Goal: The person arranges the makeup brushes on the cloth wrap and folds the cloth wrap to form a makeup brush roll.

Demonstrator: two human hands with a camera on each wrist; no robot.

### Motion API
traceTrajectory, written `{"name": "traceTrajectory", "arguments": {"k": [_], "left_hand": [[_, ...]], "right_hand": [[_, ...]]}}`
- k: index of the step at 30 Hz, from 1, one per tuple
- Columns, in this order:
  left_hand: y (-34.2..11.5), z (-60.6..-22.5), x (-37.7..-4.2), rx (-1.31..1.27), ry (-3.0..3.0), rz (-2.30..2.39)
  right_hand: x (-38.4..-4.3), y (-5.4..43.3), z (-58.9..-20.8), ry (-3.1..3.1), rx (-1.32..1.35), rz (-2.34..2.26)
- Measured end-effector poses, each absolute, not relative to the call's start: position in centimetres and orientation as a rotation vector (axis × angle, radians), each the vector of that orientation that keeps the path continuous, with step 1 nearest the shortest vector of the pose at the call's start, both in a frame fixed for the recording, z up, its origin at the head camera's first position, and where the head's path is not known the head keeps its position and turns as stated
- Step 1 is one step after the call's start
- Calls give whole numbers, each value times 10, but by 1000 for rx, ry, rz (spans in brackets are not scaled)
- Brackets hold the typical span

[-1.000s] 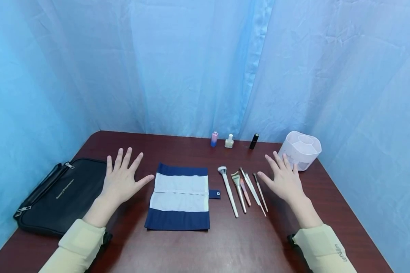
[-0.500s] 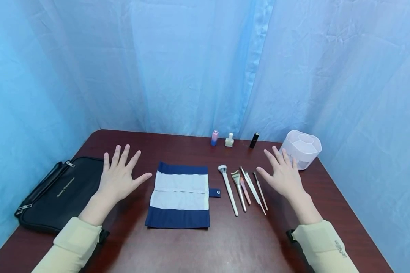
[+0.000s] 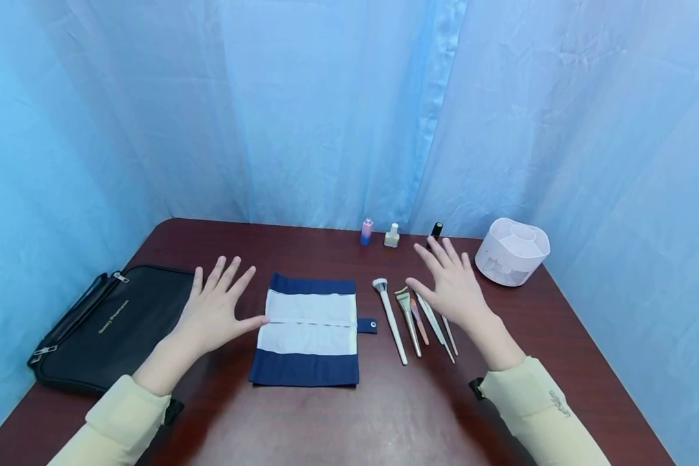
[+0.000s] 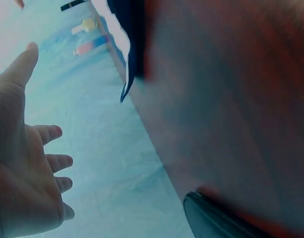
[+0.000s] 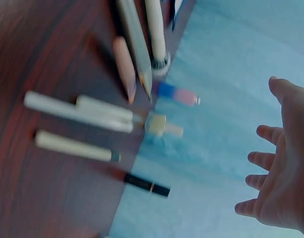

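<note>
My left hand (image 3: 212,317) is held over the table with fingers spread, its thumb tip overlapping the left edge of the navy and white brush roll (image 3: 305,372), which lies unfolded. My right hand (image 3: 454,288), fingers also spread, hovers above the right end of a row of makeup brushes and holds nothing. In that row are a white-handled brush (image 3: 391,323), a flat wide brush (image 3: 408,317), a small pink brush (image 3: 419,323) and several slim ones (image 3: 433,320), partly hidden by the hand. The right wrist view shows the brushes blurred below the palm.
A black zip case (image 3: 113,323) lies at the left. Along the back stand a pink-blue bottle (image 3: 366,232), a nail polish bottle (image 3: 391,236) and a black tube (image 3: 437,229). A white divided organizer (image 3: 509,255) stands at the back right, near the blue curtain (image 3: 326,116).
My right hand has moved left, away from the organizer and over the brushes. My left hand has shifted slightly right toward the brush roll. The objects on the table stay in place.
</note>
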State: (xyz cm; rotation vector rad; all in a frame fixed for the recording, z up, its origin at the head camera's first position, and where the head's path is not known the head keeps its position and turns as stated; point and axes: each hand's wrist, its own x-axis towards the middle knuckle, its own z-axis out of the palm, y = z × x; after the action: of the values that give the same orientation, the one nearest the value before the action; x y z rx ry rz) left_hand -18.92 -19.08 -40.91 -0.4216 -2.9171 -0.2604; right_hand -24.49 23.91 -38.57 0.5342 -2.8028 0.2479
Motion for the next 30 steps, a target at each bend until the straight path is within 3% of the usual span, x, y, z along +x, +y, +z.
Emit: {"name": "traceTrajectory", "arguments": {"k": [16, 30], "left_hand": [[-196, -445, -184, -836, -3018, -504], [-205, -454, -191, -948, -3137, -526]], "right_hand": [[-261, 201, -423, -3047, 743, 553], [-290, 205, -444, -3088, 833, 523]]}}
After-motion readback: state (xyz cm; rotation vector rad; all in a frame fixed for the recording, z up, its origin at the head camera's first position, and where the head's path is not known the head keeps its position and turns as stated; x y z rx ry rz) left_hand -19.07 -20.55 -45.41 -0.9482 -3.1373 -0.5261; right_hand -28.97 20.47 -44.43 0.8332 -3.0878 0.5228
